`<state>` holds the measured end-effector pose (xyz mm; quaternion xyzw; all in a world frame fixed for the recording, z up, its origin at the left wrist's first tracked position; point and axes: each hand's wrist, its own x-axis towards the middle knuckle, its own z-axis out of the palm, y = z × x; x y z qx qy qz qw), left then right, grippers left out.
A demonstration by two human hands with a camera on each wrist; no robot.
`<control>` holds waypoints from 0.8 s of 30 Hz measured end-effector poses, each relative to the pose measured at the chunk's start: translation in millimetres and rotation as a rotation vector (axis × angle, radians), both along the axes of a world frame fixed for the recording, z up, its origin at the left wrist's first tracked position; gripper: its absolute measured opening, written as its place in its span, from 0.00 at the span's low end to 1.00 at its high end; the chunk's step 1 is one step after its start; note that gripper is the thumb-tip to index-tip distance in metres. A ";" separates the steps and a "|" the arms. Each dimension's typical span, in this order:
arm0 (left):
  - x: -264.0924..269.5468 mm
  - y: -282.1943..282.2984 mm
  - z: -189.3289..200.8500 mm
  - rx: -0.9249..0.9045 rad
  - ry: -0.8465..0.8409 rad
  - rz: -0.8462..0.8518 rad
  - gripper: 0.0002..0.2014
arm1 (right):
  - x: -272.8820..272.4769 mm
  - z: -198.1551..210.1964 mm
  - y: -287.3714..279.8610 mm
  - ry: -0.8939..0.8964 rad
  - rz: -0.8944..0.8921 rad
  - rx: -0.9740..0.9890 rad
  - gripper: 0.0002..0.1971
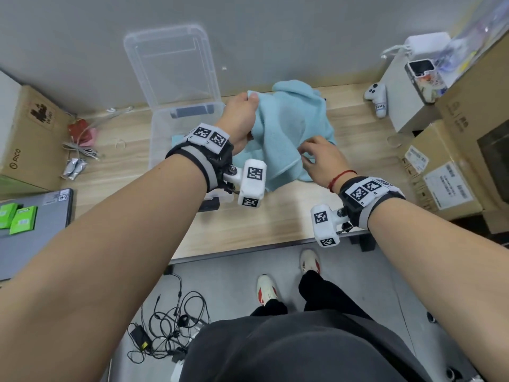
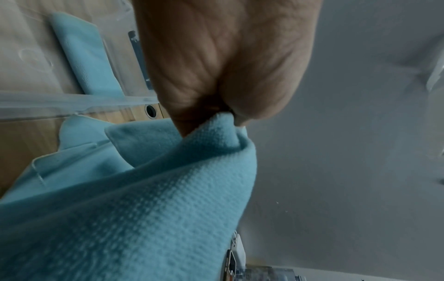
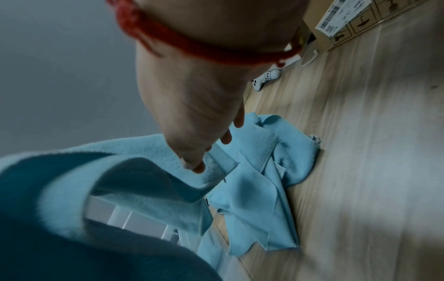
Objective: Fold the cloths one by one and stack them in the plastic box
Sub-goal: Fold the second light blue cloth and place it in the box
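1. Left hand [image 1: 240,114]: raised above the worktop [image 1: 248,224], fingers clenched on one corner of a light-blue cloth [image 1: 278,139]; the left wrist view shows the corner pinched between thumb and fingers.
2. Right hand [image 1: 319,158]: lower, at the near edge of the same cloth; fingertips [image 3: 197,167] meet a hem, but whether they have closed on it cannot be told.
3. Cloth: hangs from the left hand, its lower part draped over a heap of further blue cloths [image 3: 283,152] on the worktop.
4. Clear plastic box [image 1: 159,139]: just left of the heap, lid [image 1: 170,64] tipped open behind; one folded blue cloth [image 2: 88,62] lies flat inside.
5. Risk: the lifted cloth may drag a second one from the heap, as they overlap.
6. Risk: if the right hand takes a mid-edge instead of a corner, the fold would likely come out skewed.
7. Risk: the hanging cloth could snag the box rim nearby.
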<state>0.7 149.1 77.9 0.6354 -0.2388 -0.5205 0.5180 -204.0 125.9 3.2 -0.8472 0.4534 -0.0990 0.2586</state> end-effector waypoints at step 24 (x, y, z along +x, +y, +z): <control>-15.0 -1.0 -29.0 0.466 -0.278 -0.071 0.11 | -37.1 34.7 -40.9 -0.579 -0.454 0.598 0.07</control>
